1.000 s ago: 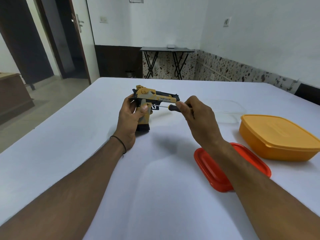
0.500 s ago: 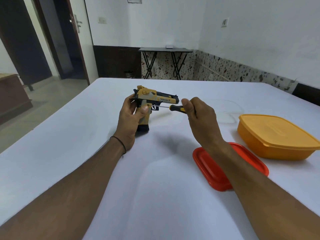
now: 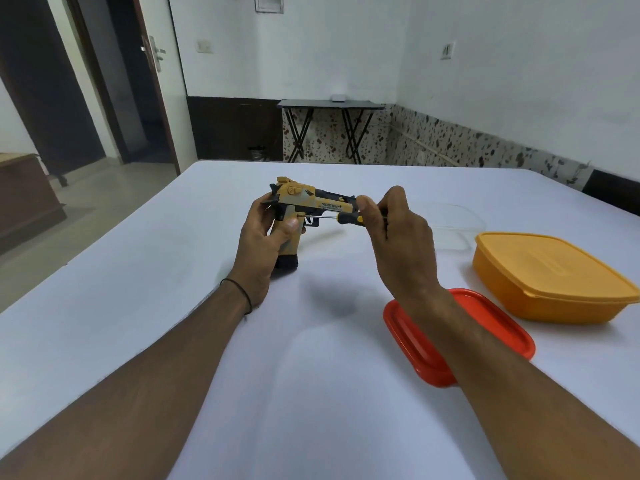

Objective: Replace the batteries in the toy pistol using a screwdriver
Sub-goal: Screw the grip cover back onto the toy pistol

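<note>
2 hands at work above a white table (image 3: 166,278), all from the 1 head view. Gripped in the left hand (image 3: 266,240): the toy pistol (image 3: 304,199), held upright near the middle of the table, barrel pointing right, black base down at the cloth and seemingly resting on it. Fingers curled round the back of the handle, thumb laid across its near face. Tan-yellow body, black along the top and at the trigger. Round the left wrist, a thin black band (image 3: 244,296).

Pinched in the right hand (image 3: 398,237): the screwdriver (image 3: 341,217), by its black-and-yellow handle, between thumb and curled fingers. Thin metal shaft about level, running left from the hand, tip set at a small hole high on the pistol's handle, just behind the trigger and just above the left thumb. Seat of the tip in the screw too small to tell.

To the right, under the right forearm, a red lid (image 3: 509,332) flat on the table, partly covered by the arm. Just beyond it, near but apart, an orange box (image 3: 554,278) with its own lid on. Farther back, a clear lid (image 3: 457,221) flat on the cloth, beside the right hand and behind the box.

Beyond the table, a small dark folding table (image 3: 329,105) against the far wall, and at the left a door (image 3: 166,98) with a metal handle.
</note>
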